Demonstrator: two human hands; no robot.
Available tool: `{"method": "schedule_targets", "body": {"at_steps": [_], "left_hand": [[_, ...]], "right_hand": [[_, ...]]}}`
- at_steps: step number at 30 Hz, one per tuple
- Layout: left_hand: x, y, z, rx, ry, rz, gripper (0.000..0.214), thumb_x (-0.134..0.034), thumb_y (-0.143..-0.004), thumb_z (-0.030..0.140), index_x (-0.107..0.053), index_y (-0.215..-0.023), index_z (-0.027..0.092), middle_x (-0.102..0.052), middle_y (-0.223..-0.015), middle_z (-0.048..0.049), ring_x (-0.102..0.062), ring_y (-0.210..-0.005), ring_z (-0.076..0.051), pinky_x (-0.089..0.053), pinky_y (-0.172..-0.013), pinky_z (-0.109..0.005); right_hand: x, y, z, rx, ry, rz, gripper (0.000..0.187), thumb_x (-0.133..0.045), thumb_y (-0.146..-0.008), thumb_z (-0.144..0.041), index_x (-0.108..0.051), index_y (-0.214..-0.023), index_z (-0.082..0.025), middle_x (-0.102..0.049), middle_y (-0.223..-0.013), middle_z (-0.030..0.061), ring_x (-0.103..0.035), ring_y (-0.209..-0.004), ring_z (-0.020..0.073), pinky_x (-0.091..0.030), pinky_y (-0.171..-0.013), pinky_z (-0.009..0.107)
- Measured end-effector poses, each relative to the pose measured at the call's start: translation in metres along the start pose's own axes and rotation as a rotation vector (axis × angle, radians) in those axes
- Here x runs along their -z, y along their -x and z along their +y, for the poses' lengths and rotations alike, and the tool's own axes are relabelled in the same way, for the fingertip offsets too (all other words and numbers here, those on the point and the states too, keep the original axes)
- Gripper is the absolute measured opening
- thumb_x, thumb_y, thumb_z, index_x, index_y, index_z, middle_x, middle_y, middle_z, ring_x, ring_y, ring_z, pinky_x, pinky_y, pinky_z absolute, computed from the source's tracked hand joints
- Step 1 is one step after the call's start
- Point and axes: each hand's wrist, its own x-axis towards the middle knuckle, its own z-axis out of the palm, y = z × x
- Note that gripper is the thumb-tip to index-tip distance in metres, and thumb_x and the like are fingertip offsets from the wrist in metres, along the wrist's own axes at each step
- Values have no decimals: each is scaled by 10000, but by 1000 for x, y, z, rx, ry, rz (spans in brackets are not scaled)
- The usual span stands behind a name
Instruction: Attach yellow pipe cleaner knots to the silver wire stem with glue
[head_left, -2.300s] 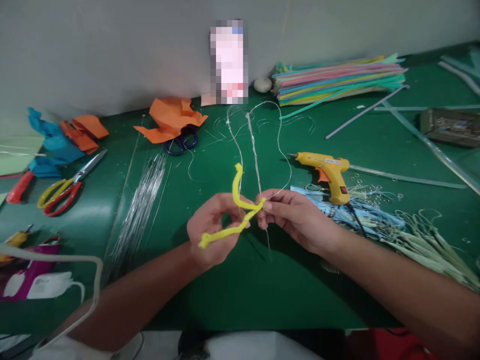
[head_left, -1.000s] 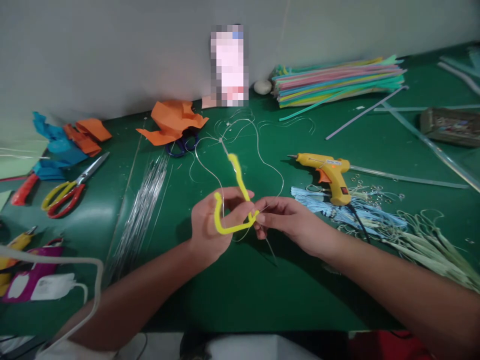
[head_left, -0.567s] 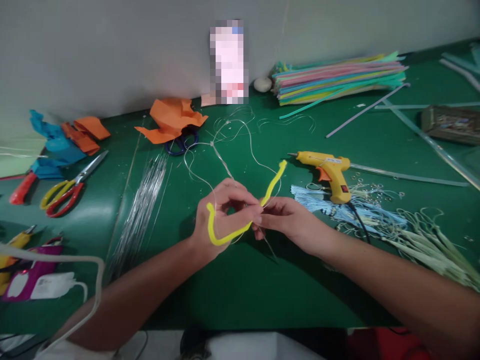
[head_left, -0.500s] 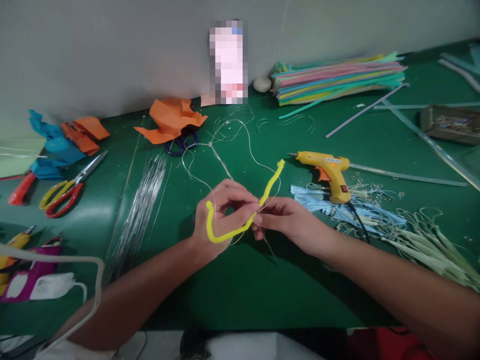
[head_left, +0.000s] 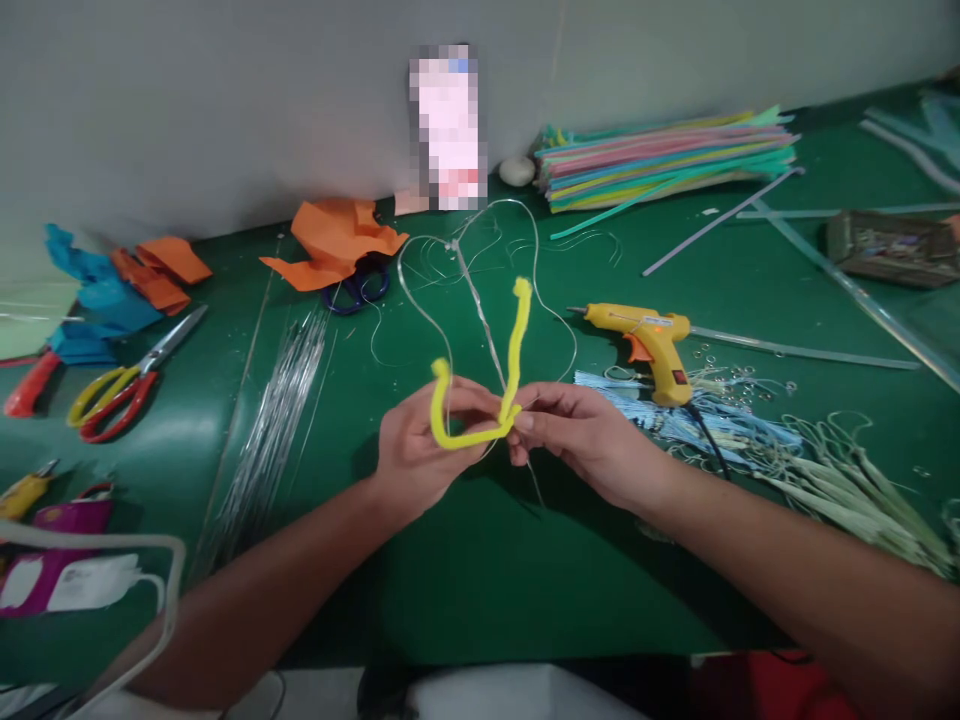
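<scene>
A bent yellow pipe cleaner (head_left: 514, 350) is held above the green table (head_left: 480, 570), one end curling up at the left, the other rising toward the wall. My left hand (head_left: 409, 450) is closed around its lower part. My right hand (head_left: 581, 435) pinches the bend where a thin silver wire frame (head_left: 480, 310) meets it. The wire loops away from the hands toward the wall, and a short wire end hangs below my right fingers.
A yellow glue gun (head_left: 641, 335) lies right of the hands, beside blue and pale green tassels (head_left: 757, 440). Straight silver wires (head_left: 274, 430) lie to the left, with yellow-red scissors (head_left: 124, 385), orange paper (head_left: 337, 240) over blue scissors, and stacked coloured pipe cleaners (head_left: 667, 160) at the wall.
The pipe cleaner's long end has swung from pointing right to standing upright. The wire frame has turned with it. Both hands stayed together at the same spot.
</scene>
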Motion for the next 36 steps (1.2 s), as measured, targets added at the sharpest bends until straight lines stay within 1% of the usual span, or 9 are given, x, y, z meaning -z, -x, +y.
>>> {"method": "schedule_targets", "body": {"at_steps": [3, 7, 19, 23, 25, 28, 31, 34, 36], "left_hand": [[0, -2, 1, 23, -21, -21, 127, -769, -784, 149, -735, -894, 206, -687, -886, -52, -665, -812, -156, -561, -700, -275], [-1, -2, -1, -64, -88, 2, 80, -755, -793, 157, -704, -830, 205, -661, -826, -27, -648, -794, -140, -532, -677, -251], [-7, 4, -2, -205, -222, 82, 104, -710, -832, 141, -672, -905, 205, -612, -895, -10, -618, -790, -117, -514, -668, -239], [-5, -1, -2, -303, -366, 57, 139, -717, -834, 141, -699, -934, 235, -608, -893, -5, -623, -838, -127, -532, -723, -253], [-6, -2, -4, -310, -320, 69, 164, -733, -816, 123, -689, -931, 231, -622, -883, -1, -627, -858, -131, -541, -773, -270], [-9, 0, -5, -224, -90, 136, 229, -763, -762, 68, -630, -880, 212, -648, -872, 10, -646, -840, -122, -551, -764, -257], [-12, 2, -5, -18, 100, 166, 261, -792, -737, 85, -611, -879, 208, -672, -884, 8, -670, -802, -118, -563, -684, -219], [-11, 0, -5, 234, 237, 120, 206, -827, -731, 189, -669, -863, 190, -677, -812, 2, -661, -704, -109, -556, -618, -202], [-9, -4, -6, 334, 347, 54, 150, -828, -735, 218, -702, -807, 178, -665, -771, 4, -644, -667, -95, -539, -599, -190]], "right_hand": [[0, 0, 0, -6, -5, -12, 185, -779, -776, -346, -713, -829, -182, -656, -697, -13, -617, -604, 107, -508, -644, 272], [1, 0, -1, -24, 37, -18, 183, -785, -769, -334, -712, -810, -171, -649, -683, -12, -605, -593, 100, -501, -604, 250], [-1, 0, -4, -52, 87, -42, 191, -792, -756, -327, -688, -788, -170, -638, -674, -18, -600, -576, 93, -510, -605, 251], [-4, 1, -2, -40, 123, -17, 218, -803, -741, -351, -683, -753, -169, -642, -687, -14, -602, -582, 95, -522, -616, 258], [-4, 2, -1, -45, 114, -14, 208, -799, -747, -343, -688, -767, -167, -648, -685, -16, -607, -586, 95, -527, -624, 257], [-3, 2, -1, -21, 82, -1, 180, -792, -759, -314, -693, -788, -166, -647, -662, -24, -611, -582, 90, -521, -624, 245], [-2, 2, -1, 21, 61, 10, 163, -787, -768, -302, -697, -792, -169, -647, -659, -26, -614, -576, 86, -507, -608, 231], [-1, 1, -2, 23, 54, 8, 172, -796, -759, -310, -702, -793, -170, -652, -675, -24, -619, -576, 85, -503, -602, 229], [-1, 1, -2, 13, 52, 8, 169, -795, -759, -309, -701, -787, -171, -648, -669, -26, -620, -575, 86, -507, -606, 231]]}}
